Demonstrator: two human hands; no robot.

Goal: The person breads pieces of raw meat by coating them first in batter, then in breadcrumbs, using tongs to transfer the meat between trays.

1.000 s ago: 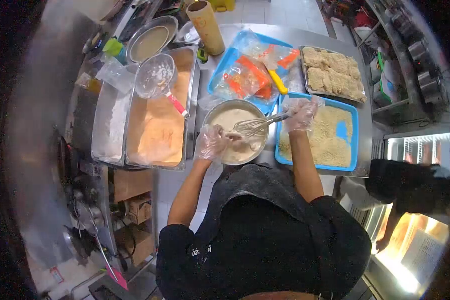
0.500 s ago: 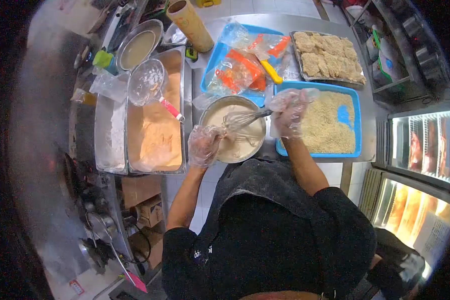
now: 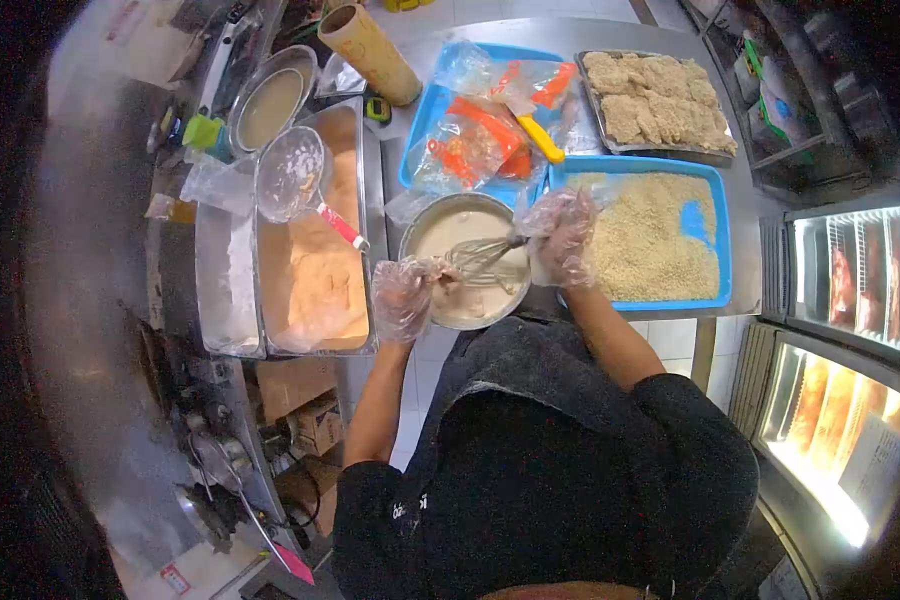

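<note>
A round metal bowl (image 3: 411, 232) of pale, creamy batter (image 3: 440, 236) stands in front of me. My right hand (image 3: 562, 238), in a clear plastic glove, is closed round the handle of a wire whisk (image 3: 482, 256) over the bowl's right rim. The whisk's wires point left, over the batter and partly in it. Also gloved, my left hand (image 3: 405, 298) is at the bowl's left rim. Its fingers are pinched over the edge, close to the whisk's tip, on a small pale piece I cannot make out.
A blue tray of breadcrumbs (image 3: 650, 245) lies right of the bowl. Behind are a blue tray (image 3: 422, 130) with plastic bags and a yellow-handled tool (image 3: 542, 138), and a tray of breaded pieces (image 3: 660, 98). Left, a strainer (image 3: 292, 172) rests over a pan of orange-tinted powder (image 3: 315, 270).
My right hand and the whisk have moved a little left and down over the bowl. My left hand stays at the left rim. The whole view has shifted slightly.
</note>
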